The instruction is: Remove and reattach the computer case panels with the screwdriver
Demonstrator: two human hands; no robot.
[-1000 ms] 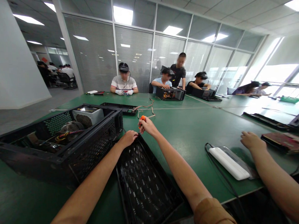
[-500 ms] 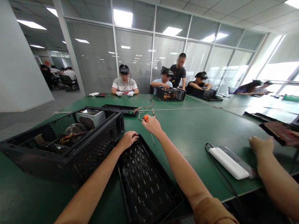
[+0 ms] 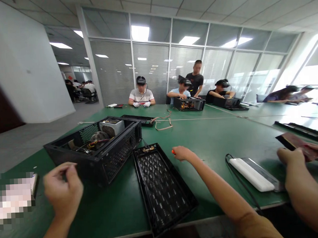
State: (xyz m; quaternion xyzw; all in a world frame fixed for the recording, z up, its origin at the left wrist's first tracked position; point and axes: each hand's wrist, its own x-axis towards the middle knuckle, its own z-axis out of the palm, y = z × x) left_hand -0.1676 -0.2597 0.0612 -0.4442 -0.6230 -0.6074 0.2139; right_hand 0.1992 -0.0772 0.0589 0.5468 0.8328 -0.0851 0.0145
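My left hand (image 3: 63, 189) is raised over the table's left side, thumb and fingertips pinched together; whatever it holds is too small to make out. In front of it stands a black computer case (image 3: 97, 146), open at the top, with a silver power supply (image 3: 112, 127) and cables inside. My right hand (image 3: 183, 153) is closed around a screwdriver (image 3: 173, 151), of which only a bit of orange handle shows. Between the hands lies the black front panel (image 3: 164, 189), hollow side up, a thin cable running from its top end to the case.
A white power bank (image 3: 252, 174) with a black cable lies at right. Beside it are a co-worker's hands (image 3: 295, 158) holding a reddish board. A black panel (image 3: 138, 120) and loose wires (image 3: 163, 128) lie behind the case. Several people sit across the green table (image 3: 215, 134).
My left hand has left the front panel's top end and moved left and nearer, fingers pinched. My right hand has shifted right, away from the panel, with the screwdriver. The view has turned left.
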